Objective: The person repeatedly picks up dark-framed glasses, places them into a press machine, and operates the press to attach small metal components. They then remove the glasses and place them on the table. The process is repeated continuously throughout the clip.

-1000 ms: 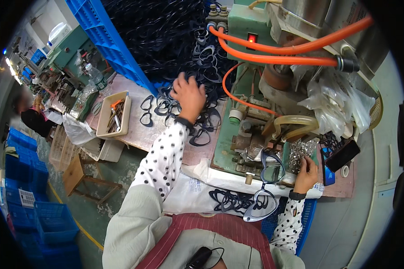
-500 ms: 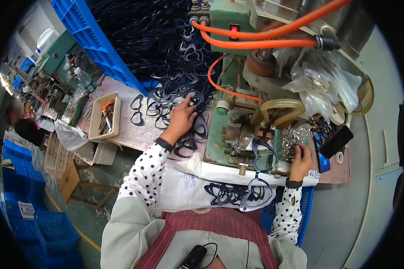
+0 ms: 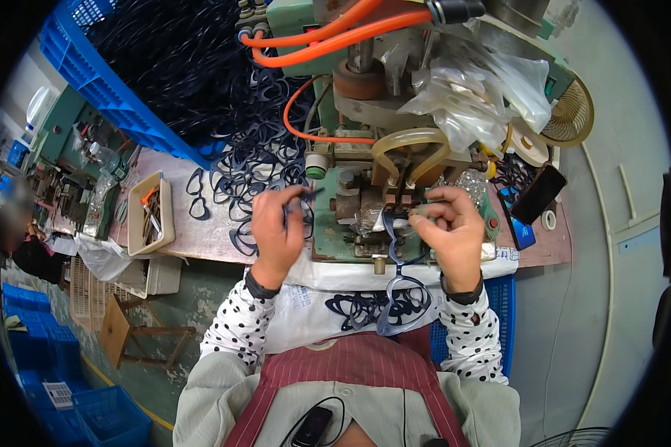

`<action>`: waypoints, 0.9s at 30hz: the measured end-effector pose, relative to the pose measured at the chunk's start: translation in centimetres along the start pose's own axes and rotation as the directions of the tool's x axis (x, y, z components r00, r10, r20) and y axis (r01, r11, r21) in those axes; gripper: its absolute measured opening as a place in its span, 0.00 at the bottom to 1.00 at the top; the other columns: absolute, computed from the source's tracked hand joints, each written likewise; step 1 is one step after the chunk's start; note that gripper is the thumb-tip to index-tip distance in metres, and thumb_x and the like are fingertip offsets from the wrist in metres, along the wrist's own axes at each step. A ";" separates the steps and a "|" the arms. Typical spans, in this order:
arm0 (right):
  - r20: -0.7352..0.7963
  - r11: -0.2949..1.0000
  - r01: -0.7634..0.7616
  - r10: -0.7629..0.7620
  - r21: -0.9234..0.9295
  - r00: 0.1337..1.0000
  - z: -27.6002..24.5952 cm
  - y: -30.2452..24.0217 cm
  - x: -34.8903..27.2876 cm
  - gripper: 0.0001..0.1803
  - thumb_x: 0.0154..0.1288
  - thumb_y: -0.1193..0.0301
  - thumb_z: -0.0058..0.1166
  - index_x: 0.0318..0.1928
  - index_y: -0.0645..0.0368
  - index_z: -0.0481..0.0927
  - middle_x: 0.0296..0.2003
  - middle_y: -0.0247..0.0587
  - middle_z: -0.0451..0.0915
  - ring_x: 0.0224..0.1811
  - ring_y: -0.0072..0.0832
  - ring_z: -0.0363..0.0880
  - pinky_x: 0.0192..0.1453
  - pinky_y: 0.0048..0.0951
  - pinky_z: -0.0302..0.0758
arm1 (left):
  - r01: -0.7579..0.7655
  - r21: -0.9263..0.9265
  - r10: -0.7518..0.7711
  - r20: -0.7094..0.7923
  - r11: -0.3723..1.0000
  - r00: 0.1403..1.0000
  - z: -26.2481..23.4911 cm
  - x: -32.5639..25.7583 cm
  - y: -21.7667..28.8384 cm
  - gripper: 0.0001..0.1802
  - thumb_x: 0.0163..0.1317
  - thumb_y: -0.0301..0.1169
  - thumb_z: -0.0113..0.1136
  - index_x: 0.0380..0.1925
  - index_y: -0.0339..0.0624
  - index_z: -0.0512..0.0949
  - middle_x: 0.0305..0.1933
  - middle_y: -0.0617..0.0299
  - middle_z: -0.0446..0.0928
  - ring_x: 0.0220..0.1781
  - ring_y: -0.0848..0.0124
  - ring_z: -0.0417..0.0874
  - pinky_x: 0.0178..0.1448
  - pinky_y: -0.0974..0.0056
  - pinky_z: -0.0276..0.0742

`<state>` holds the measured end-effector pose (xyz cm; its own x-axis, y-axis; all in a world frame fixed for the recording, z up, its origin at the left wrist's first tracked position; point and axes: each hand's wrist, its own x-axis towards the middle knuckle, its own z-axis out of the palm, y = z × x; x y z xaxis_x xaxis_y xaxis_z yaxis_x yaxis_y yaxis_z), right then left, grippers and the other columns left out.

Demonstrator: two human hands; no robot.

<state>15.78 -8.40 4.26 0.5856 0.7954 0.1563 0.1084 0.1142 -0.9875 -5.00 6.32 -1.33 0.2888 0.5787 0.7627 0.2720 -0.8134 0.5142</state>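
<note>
My left hand (image 3: pixel 278 229) is closed in front of the machine's left side. A thin dark blue piece, apparently an eyeglass frame (image 3: pixel 311 194), juts from its fingertips, mostly hidden. My right hand (image 3: pixel 455 235) pinches its thumb and fingers together beside the machine's clamp (image 3: pixel 399 200); what they hold is too small to make out. A blue eyeglass frame (image 3: pixel 384 322) hangs from the clamp toward me, its lower rim over the white cloth (image 3: pixel 294 320). Several dark frames (image 3: pixel 350 311) lie on that cloth. Loose frames (image 3: pixel 238 175) spread over the table left of the green machine (image 3: pixel 328 242).
A tilted blue crate (image 3: pixel 119 100) stands beside a large heap of dark frames (image 3: pixel 179 67). Orange hoses (image 3: pixel 320 52) cross above the machine. Small metal parts (image 3: pixel 471 182), phones (image 3: pixel 538 195) and a plastic bag (image 3: pixel 462 93) are at right; a tool box (image 3: pixel 168 212) is at left.
My left hand has left the loose frames and come nearer with a dark piece in its fingers. My right hand has moved from the metal parts to the clamp. The view has shifted.
</note>
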 end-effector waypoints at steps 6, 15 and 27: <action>-0.008 0.994 -0.028 0.028 -0.101 1.000 0.8 0.6 0.5 0.25 0.49 0.79 0.66 0.48 0.64 0.71 0.27 0.33 0.81 0.22 0.08 0.61 0.25 0.14 0.57 | -0.399 -0.038 0.401 0.081 0.916 0.912 0.0 0.5 4.5 0.20 0.49 0.23 0.60 0.45 0.43 0.80 0.48 0.62 0.82 0.43 0.65 0.79 0.60 0.53 0.68; 0.002 0.999 0.036 -0.036 0.015 0.999 1.7 0.9 1.4 0.28 0.49 0.79 0.67 0.50 0.66 0.67 0.27 0.34 0.81 0.26 0.12 0.69 0.27 0.16 0.64 | -0.549 -0.381 0.639 0.167 0.744 0.751 1.5 -0.3 7.0 0.16 0.59 0.28 0.57 0.48 0.39 0.79 0.53 0.52 0.79 0.50 0.59 0.83 0.59 0.53 0.77; -0.234 0.681 -0.049 -0.183 -0.731 0.955 -10.4 10.4 2.1 0.15 0.55 0.73 0.63 0.45 0.60 0.81 0.37 0.45 0.82 0.41 0.38 0.79 0.46 0.35 0.73 | -0.518 -0.524 0.694 0.218 0.676 0.686 3.7 -0.1 7.3 0.15 0.60 0.25 0.56 0.48 0.34 0.78 0.54 0.49 0.79 0.51 0.58 0.83 0.59 0.51 0.78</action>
<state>26.52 -11.75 -5.50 0.7274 0.5992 0.3344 0.6322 -0.3958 -0.6661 0.35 0.56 0.84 0.5871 -0.1548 0.7946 -0.4466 -0.8806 0.1584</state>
